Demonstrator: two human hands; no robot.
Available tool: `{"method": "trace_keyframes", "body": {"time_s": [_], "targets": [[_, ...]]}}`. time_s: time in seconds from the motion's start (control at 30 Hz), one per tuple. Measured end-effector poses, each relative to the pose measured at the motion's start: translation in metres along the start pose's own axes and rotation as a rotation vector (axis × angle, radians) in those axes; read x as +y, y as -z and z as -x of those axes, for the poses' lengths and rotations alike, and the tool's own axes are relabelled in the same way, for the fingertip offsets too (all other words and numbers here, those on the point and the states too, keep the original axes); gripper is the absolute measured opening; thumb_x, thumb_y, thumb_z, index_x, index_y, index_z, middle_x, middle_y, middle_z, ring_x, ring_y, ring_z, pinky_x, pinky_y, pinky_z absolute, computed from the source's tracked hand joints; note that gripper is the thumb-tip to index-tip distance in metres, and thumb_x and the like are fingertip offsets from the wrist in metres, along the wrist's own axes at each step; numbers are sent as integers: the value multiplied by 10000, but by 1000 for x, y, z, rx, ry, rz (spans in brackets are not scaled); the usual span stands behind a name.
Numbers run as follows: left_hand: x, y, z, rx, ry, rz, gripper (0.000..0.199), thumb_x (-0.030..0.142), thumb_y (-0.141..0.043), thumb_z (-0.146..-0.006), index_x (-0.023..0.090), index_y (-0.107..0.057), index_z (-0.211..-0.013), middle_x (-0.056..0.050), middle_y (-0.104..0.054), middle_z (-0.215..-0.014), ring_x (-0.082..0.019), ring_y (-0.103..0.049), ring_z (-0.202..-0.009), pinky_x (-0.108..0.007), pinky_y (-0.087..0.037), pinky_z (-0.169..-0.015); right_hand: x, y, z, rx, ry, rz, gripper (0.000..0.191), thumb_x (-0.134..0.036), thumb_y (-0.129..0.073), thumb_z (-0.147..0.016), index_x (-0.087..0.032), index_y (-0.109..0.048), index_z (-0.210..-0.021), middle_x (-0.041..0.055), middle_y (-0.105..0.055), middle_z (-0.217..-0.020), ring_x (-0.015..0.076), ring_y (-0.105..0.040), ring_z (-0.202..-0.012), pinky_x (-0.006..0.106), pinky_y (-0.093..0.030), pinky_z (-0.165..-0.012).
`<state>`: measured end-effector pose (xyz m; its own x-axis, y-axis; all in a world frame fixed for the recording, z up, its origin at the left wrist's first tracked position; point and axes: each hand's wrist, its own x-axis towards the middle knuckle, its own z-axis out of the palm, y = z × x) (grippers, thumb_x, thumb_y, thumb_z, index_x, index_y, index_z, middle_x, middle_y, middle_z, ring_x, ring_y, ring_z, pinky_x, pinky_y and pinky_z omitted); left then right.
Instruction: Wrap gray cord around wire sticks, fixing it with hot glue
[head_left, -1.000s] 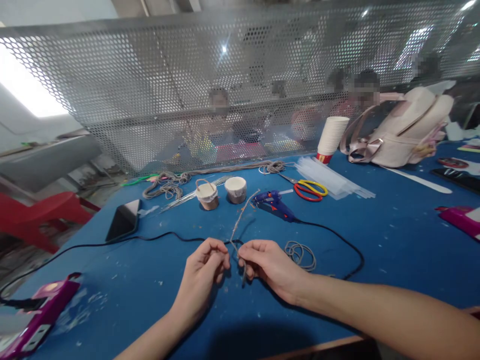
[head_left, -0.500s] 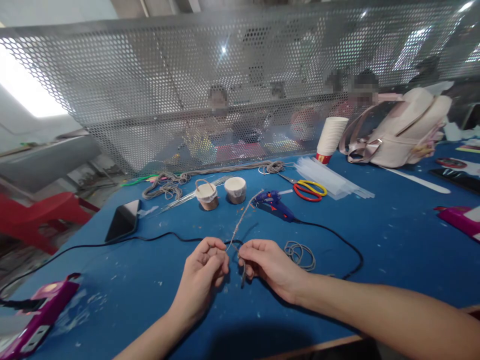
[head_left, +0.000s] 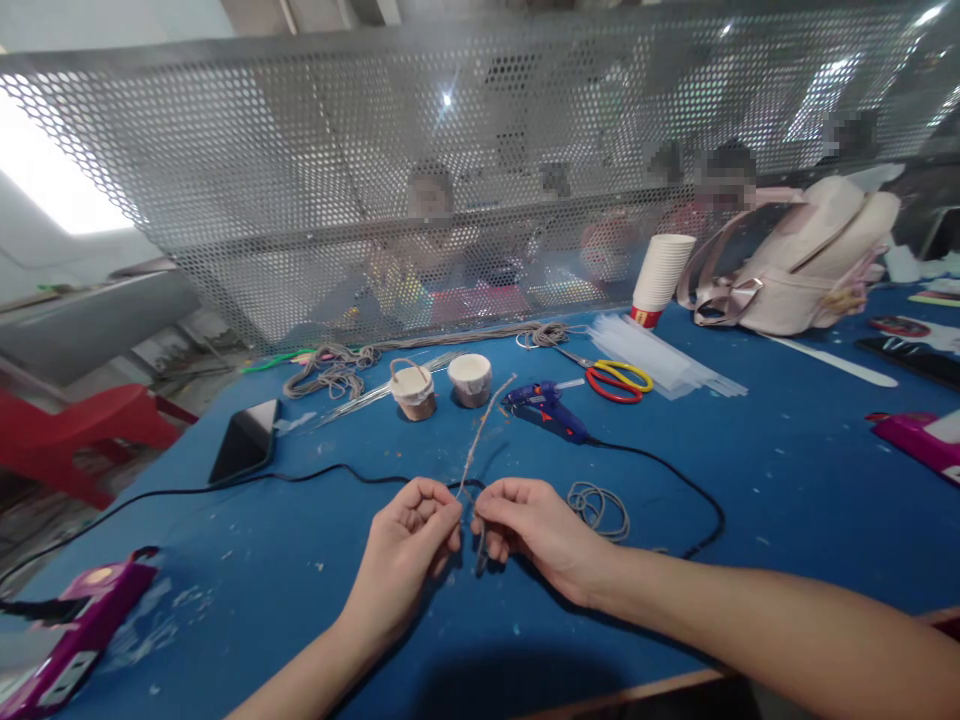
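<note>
Cord [head_left: 475, 440] slants above a black cable [head_left: 343, 466] near a glue gun [head_left: 547, 408].

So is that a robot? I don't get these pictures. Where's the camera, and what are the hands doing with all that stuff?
No robot here, just a person's own two bare hands! The camera is worn on the person's head, looking forward and down.

The right hand pinches some gray cord, its end hanging below the fingers. A thin, fuzzy strand sticks up between the hands. The left hand has its fingertips right by it, but I can't tell if they grip it.

On the blue table you can see a hot glue gun, scissors with red and yellow handles, two small white-topped tubs, a stack of paper cups and a pale backpack.
</note>
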<state>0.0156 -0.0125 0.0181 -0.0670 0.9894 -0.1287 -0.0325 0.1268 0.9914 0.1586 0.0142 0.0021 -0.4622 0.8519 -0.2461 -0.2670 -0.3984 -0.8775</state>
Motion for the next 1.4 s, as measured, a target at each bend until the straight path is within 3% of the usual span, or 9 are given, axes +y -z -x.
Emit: {"method": "trace_keyframes", "body": {"time_s": [0.23,0.9,1.27,1.4], "targets": [[-1,1,-3,-11,15,50,254,386,-669,-711,162,-549,-714,114,-333,-410,-36,-238,-366,-162,-211,-362,-2,-2,0,4,24,14,172,-290,-625,-692,-129,-601,-635,-13,-578,-539,58,-455,-415,204,-346,-450],[-5,4,-4,-60,-44,-84,252,411,-581,-796,167,-569,-735,73,-423,-463,-51,-328,-404,-174,-269,-390,-3,-3,2,32,97,10,173,-267,-692,-657,-115,-644,-725,-5,-609,-616,59,-488,-445,216,-372,-473],[-3,3,-4,-12,-37,108,185,299,-634,-751,177,-539,-854,69,-505,-551,-38,-313,-401,-166,-249,-378,-3,-3,2,17,74,12,203,-305,-699,-666,-117,-632,-709,-7,-600,-612,56,-477,-446,214,-358,-472],[-5,4,-5,6,-80,79,122,266,-609,-761,186,-517,-768,66,-522,-549,-41,-349,-406,-165,-257,-389,-3,-4,2,11,69,10,221,-313,-711,-656,-117,-629,-716,-7,-599,-613,58,-480,-446,211,-357,-468]]}}
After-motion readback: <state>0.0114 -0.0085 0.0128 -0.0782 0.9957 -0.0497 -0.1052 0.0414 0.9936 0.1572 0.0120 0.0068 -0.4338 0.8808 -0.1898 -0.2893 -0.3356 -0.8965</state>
